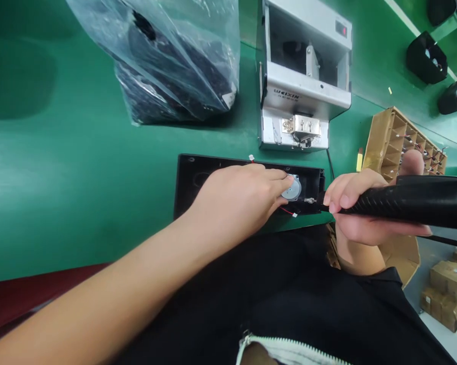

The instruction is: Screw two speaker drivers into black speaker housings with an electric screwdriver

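Note:
A long black plastic housing (217, 163) lies on the green tabletop in front of me. Inside its right part sits a round silver motor (291, 189), with my left hand (247, 190) closed on it, thumb and fingertips at its edge. Red wires with white connectors (294, 215) stick out near it. My right hand (359, 195) grips a black electric screwdriver (414, 200), held nearly level. Its bit (310, 201) points left over the housing's right end, close to the motor. Whether the tip touches a screw is too small to tell.
Behind the housing stands a silver screw feeder (304, 91). A clear plastic bag (183, 66) of black parts lies to its left. On the right are a divided cardboard box (380, 137) with wired parts, a yellow cutter (359, 161) and several black housings (426, 58).

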A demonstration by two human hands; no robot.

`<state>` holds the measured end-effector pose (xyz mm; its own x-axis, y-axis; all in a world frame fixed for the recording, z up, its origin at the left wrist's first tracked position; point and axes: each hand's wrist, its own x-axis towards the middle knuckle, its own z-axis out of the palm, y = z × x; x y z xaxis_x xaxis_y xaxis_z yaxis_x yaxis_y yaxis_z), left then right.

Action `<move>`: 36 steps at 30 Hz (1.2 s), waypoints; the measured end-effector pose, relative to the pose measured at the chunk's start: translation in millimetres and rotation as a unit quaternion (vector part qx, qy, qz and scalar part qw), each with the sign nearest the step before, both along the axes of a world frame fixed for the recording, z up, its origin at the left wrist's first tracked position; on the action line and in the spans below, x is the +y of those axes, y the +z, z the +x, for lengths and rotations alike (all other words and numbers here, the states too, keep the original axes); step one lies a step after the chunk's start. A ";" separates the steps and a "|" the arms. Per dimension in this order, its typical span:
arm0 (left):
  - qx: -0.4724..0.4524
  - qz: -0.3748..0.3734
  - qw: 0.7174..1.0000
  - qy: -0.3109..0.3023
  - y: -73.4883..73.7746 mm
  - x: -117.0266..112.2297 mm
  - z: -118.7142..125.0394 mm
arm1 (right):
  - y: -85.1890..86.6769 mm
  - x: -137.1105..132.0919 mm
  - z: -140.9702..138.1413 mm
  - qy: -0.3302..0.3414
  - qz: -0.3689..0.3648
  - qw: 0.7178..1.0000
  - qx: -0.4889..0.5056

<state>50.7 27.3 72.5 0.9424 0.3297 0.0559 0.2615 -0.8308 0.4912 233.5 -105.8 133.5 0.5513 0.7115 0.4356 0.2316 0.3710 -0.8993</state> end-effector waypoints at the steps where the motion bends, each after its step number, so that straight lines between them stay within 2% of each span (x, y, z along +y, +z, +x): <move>1: -0.003 -0.003 1.000 0.003 -0.2 0.1 -0.7 | -4.8 1.8 -0.9 -0.002 0.006 1.000 -0.002; 6: -0.004 0.002 1.000 0.002 2.8 -0.4 -3.0 | -27.2 20.1 -8.0 -0.005 0.109 0.994 -0.012; 9: -0.001 0.019 1.000 -0.002 4.8 -1.4 -2.5 | -33.9 27.0 -10.6 -0.004 0.132 0.991 0.002; 19: 0.007 0.029 1.000 -0.005 8.1 -2.5 0.4 | -36.2 26.8 -14.9 -0.047 0.114 0.992 0.001; 23: 0.014 0.019 1.000 -0.001 10.2 -3.6 1.4 | -39.9 13.6 -8.8 0.017 0.110 0.994 -0.020; 26: 0.021 0.013 1.000 0.001 12.2 -4.1 2.8 | -40.8 -1.9 -8.2 0.058 0.046 0.996 -0.043; 28: 0.024 0.009 1.000 0.001 13.3 -3.9 3.3 | -40.7 -8.2 -11.2 0.051 0.024 0.997 -0.052; 32: 0.021 0.006 1.000 -0.003 14.2 -3.2 2.6 | -38.7 -7.3 -11.6 0.028 0.098 0.993 -0.055; 36: 0.012 0.016 1.000 0.002 13.3 -3.7 1.8 | -27.8 -5.9 4.4 0.030 0.073 0.992 -0.100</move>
